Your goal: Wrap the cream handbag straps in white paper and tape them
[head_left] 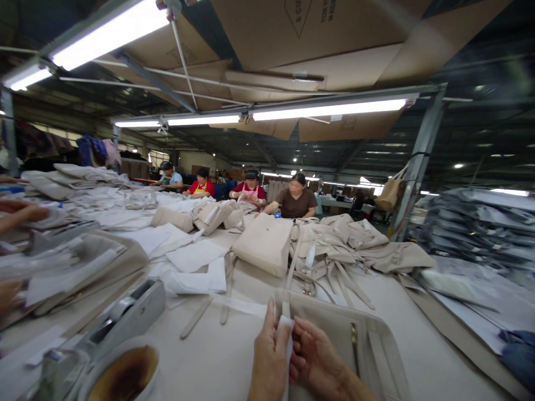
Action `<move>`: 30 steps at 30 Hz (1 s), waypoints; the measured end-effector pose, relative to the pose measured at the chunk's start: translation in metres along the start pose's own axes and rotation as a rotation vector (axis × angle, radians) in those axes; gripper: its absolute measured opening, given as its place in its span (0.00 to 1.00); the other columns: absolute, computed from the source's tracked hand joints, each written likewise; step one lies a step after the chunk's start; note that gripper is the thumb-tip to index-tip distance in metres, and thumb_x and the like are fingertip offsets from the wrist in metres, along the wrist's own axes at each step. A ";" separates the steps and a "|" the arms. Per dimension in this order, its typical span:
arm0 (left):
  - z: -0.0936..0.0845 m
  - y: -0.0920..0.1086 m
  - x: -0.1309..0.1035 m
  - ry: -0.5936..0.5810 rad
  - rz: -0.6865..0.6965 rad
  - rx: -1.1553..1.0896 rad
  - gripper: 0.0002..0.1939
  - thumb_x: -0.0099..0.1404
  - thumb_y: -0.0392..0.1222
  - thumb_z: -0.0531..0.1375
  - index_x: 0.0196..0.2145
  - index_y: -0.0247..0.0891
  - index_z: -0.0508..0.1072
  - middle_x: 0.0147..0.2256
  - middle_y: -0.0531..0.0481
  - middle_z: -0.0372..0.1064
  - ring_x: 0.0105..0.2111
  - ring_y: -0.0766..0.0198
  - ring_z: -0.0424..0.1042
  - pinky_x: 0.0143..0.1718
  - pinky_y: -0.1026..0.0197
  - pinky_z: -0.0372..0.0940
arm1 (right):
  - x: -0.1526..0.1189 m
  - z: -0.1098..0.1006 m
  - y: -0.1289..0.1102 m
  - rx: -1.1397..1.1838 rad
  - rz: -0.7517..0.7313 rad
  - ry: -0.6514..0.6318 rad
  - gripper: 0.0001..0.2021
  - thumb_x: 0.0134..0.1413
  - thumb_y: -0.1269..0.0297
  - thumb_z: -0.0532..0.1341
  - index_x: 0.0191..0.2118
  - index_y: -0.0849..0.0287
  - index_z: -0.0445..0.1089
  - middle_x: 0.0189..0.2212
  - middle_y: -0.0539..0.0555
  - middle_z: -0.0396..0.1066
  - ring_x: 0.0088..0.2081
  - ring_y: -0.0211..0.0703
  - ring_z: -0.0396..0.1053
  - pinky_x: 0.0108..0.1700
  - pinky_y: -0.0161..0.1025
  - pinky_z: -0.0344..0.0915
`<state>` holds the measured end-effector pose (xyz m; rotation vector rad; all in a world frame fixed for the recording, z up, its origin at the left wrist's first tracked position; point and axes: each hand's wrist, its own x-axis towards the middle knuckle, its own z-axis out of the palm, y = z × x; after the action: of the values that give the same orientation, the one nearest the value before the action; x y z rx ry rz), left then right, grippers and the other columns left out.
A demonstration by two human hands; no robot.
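In the head view my left hand [270, 351] is closed, thumb up, around a white paper wrap [285, 328] on a narrow beige strap [286, 305]. My right hand [315, 356] touches the same wrap from the right, its fingers curled against it. What lies between the fingers is partly hidden. Beneath and beyond my hands rests a beige bag [334, 317] with a gold zipper [354, 340]. A thin translucent strip [242, 305] reaches left from my left hand. Two loose strap ends [196, 317] lie on the table to the left.
A grey tape dispenser [125, 312] and a bowl of brown residue [127, 376] stand at the left. Ahead are a finished-looking beige bag [263, 245] and piled bags [355, 234]. Another person's hands [20, 214] show at the far left; several co-workers sit across the table.
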<state>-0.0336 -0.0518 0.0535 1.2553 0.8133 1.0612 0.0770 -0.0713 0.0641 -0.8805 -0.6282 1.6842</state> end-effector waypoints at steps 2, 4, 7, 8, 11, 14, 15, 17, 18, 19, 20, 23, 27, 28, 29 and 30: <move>0.002 -0.001 0.001 -0.031 -0.005 -0.057 0.48 0.62 0.55 0.56 0.68 0.38 0.31 0.20 0.59 0.65 0.12 0.68 0.61 0.13 0.67 0.56 | 0.003 -0.001 -0.002 -0.034 -0.019 -0.021 0.16 0.41 0.53 0.68 0.31 0.62 0.70 0.12 0.39 0.52 0.12 0.29 0.52 0.15 0.30 0.52; 0.004 -0.004 0.004 -0.033 -0.003 -0.139 0.54 0.60 0.54 0.59 0.67 0.38 0.25 0.19 0.60 0.64 0.11 0.69 0.60 0.13 0.68 0.56 | 0.008 -0.003 -0.003 -0.073 -0.061 -0.029 0.17 0.42 0.54 0.69 0.33 0.62 0.70 0.12 0.38 0.50 0.12 0.27 0.49 0.15 0.27 0.48; 0.005 -0.008 0.008 -0.071 -0.066 -0.225 0.61 0.57 0.51 0.62 0.64 0.38 0.16 0.17 0.62 0.64 0.10 0.67 0.61 0.12 0.67 0.56 | 0.015 -0.008 -0.005 -0.101 -0.071 -0.014 0.16 0.43 0.53 0.69 0.32 0.61 0.70 0.11 0.38 0.50 0.11 0.26 0.46 0.14 0.26 0.46; 0.003 -0.008 0.009 -0.106 -0.094 -0.255 0.62 0.56 0.50 0.63 0.63 0.37 0.14 0.16 0.61 0.65 0.11 0.66 0.62 0.13 0.67 0.57 | 0.016 -0.010 -0.005 -0.104 -0.066 -0.008 0.17 0.43 0.52 0.69 0.31 0.61 0.69 0.10 0.38 0.50 0.11 0.26 0.46 0.14 0.26 0.45; -0.006 -0.004 0.009 -0.226 -0.150 -0.394 0.61 0.55 0.45 0.62 0.63 0.35 0.12 0.19 0.56 0.69 0.17 0.62 0.69 0.19 0.64 0.64 | 0.018 -0.014 -0.004 -0.114 -0.070 -0.062 0.20 0.43 0.47 0.67 0.32 0.61 0.69 0.10 0.40 0.54 0.11 0.28 0.50 0.13 0.26 0.47; -0.014 0.001 0.007 -0.304 -0.204 -0.516 0.59 0.55 0.41 0.61 0.64 0.33 0.18 0.21 0.53 0.71 0.21 0.62 0.71 0.25 0.60 0.67 | 0.020 -0.016 -0.001 -0.089 -0.138 -0.148 0.26 0.39 0.42 0.69 0.37 0.58 0.69 0.11 0.40 0.57 0.12 0.29 0.54 0.14 0.26 0.50; -0.015 0.002 0.007 -0.316 -0.218 -0.525 0.58 0.54 0.40 0.61 0.64 0.32 0.18 0.22 0.52 0.72 0.21 0.62 0.71 0.25 0.60 0.68 | 0.021 -0.017 0.000 -0.074 -0.156 -0.182 0.27 0.37 0.40 0.68 0.36 0.57 0.68 0.11 0.40 0.57 0.12 0.28 0.53 0.14 0.25 0.50; -0.013 0.001 0.007 -0.316 -0.217 -0.482 0.58 0.55 0.39 0.61 0.63 0.33 0.16 0.23 0.51 0.73 0.21 0.62 0.71 0.25 0.60 0.67 | 0.024 -0.020 0.003 -0.063 -0.150 -0.272 0.30 0.35 0.33 0.65 0.31 0.57 0.66 0.09 0.39 0.54 0.10 0.27 0.49 0.12 0.26 0.49; -0.010 0.000 0.006 -0.304 -0.203 -0.438 0.59 0.55 0.38 0.61 0.63 0.34 0.14 0.23 0.51 0.73 0.20 0.62 0.71 0.24 0.60 0.67 | 0.026 -0.020 0.004 -0.073 -0.133 -0.316 0.31 0.35 0.30 0.62 0.29 0.57 0.64 0.08 0.39 0.53 0.09 0.27 0.48 0.12 0.26 0.49; -0.007 -0.002 0.006 -0.286 -0.183 -0.386 0.59 0.56 0.38 0.60 0.62 0.35 0.12 0.23 0.52 0.73 0.19 0.62 0.71 0.23 0.61 0.66 | 0.028 -0.021 0.004 -0.091 -0.112 -0.346 0.31 0.36 0.29 0.60 0.27 0.57 0.63 0.07 0.39 0.52 0.08 0.29 0.48 0.11 0.27 0.49; -0.004 -0.002 0.006 -0.262 -0.160 -0.332 0.59 0.57 0.40 0.61 0.62 0.35 0.11 0.22 0.53 0.73 0.18 0.62 0.70 0.22 0.62 0.66 | 0.029 -0.021 0.005 -0.111 -0.097 -0.349 0.30 0.38 0.29 0.60 0.27 0.57 0.62 0.06 0.39 0.52 0.08 0.30 0.48 0.10 0.27 0.49; -0.001 -0.002 0.006 -0.205 -0.110 -0.240 0.60 0.58 0.44 0.62 0.62 0.33 0.13 0.19 0.55 0.71 0.16 0.63 0.68 0.19 0.63 0.64 | 0.029 -0.018 0.004 -0.137 -0.127 -0.238 0.22 0.44 0.42 0.65 0.32 0.56 0.63 0.06 0.38 0.53 0.07 0.30 0.48 0.09 0.27 0.48; -0.007 0.000 0.008 -0.217 -0.142 -0.343 0.61 0.54 0.44 0.64 0.64 0.32 0.17 0.22 0.51 0.73 0.18 0.63 0.70 0.21 0.62 0.66 | 0.018 -0.010 -0.002 -0.098 -0.171 -0.186 0.20 0.44 0.53 0.69 0.39 0.58 0.65 0.12 0.40 0.61 0.09 0.29 0.52 0.12 0.27 0.52; -0.009 -0.001 0.009 -0.216 -0.166 -0.378 0.61 0.53 0.44 0.64 0.64 0.32 0.18 0.22 0.51 0.73 0.19 0.62 0.70 0.21 0.62 0.66 | 0.014 -0.009 -0.003 -0.079 -0.185 -0.190 0.21 0.43 0.54 0.70 0.40 0.59 0.66 0.15 0.41 0.64 0.11 0.29 0.54 0.13 0.27 0.54; -0.009 -0.003 0.010 -0.213 -0.193 -0.407 0.62 0.52 0.45 0.64 0.65 0.32 0.20 0.22 0.51 0.73 0.18 0.62 0.70 0.20 0.62 0.65 | 0.011 -0.009 -0.004 -0.061 -0.204 -0.185 0.22 0.42 0.56 0.71 0.41 0.59 0.67 0.18 0.43 0.68 0.12 0.28 0.56 0.15 0.27 0.55; -0.010 -0.005 0.011 -0.209 -0.219 -0.430 0.62 0.50 0.45 0.65 0.65 0.32 0.23 0.21 0.52 0.72 0.18 0.62 0.69 0.20 0.62 0.65 | 0.008 -0.010 -0.004 -0.048 -0.224 -0.169 0.23 0.41 0.59 0.72 0.42 0.59 0.67 0.22 0.45 0.71 0.14 0.26 0.57 0.17 0.27 0.57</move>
<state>-0.0380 -0.0377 0.0480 0.8717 0.5131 0.8531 0.0860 -0.0622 0.0599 -0.6780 -0.8535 1.5546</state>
